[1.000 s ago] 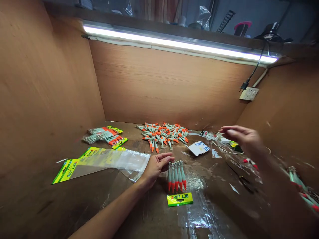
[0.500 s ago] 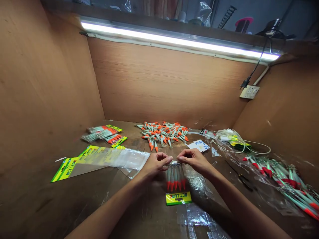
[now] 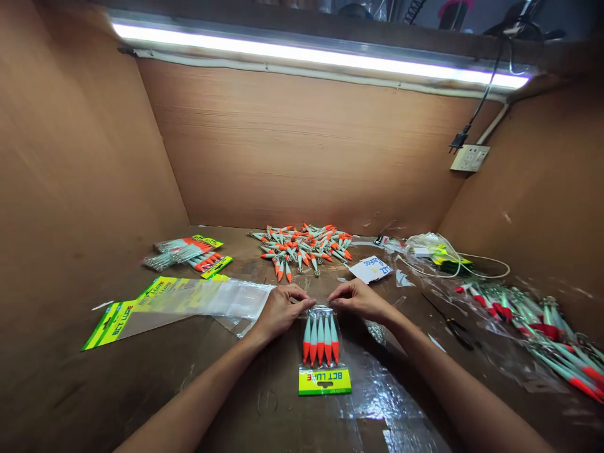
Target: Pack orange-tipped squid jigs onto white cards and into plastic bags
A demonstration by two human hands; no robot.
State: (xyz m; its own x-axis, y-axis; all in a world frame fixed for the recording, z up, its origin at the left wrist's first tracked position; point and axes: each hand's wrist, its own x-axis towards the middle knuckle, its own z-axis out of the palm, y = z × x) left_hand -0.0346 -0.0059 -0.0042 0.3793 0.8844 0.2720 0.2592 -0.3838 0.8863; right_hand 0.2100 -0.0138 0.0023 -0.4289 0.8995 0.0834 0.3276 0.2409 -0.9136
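A clear plastic packet of fishing lures [image 3: 321, 340] lies before me, its yellow-green header [image 3: 325, 381] toward my body. Inside it, several white lures with orange ends sit side by side. My left hand [image 3: 285, 308] pinches the packet's far left corner between thumb and fingers. At the far right corner, my right hand [image 3: 359, 298] pinches the same edge. To the left of my hands, flat bags with headers [image 3: 179, 299] are fanned out. Beyond my hands lies a heap of loose orange-and-white lures [image 3: 306, 245].
Filled packets [image 3: 189, 253] are stacked at the back left. A handwritten card [image 3: 370, 269] lies right of the heap. Pliers [image 3: 455, 330], a white cord [image 3: 491, 257] and more lures [image 3: 542, 327] in plastic are on the right. A lamp [image 3: 321, 55] hangs above.
The lure packet now lies flatter, its lures spread evenly and in clearer view. Both hands still pinch its far edge. The camera view has shifted slightly.
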